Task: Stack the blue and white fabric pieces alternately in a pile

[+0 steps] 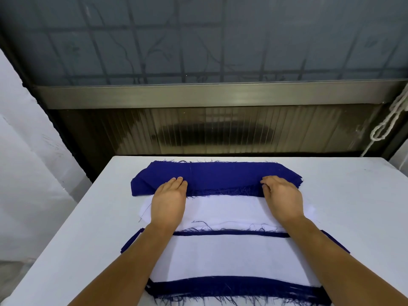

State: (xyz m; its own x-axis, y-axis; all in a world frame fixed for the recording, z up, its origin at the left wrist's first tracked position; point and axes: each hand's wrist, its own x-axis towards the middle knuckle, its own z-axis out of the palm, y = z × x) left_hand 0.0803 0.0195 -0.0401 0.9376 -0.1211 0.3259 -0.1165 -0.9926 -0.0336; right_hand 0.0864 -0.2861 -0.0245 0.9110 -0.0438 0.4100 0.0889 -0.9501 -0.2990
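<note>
Behind your white table [344, 195] runs a metal sill under dark frosted glass, with a white cord [388, 120] hanging at two o'clock. Your left hand [169, 202] lies flat, fingers straight, its fingertips pressing the near edge of the blue fabric stack [212, 176] at twelve o'clock. Between your hands lies the white fabric stack [223, 209], just nearer than the blue. Your right hand [281, 198] curls its fingers onto the blue stack's frayed near edge, seemingly pinching it. At six o'clock sits the alternating pile [220, 257], white on top.
</note>
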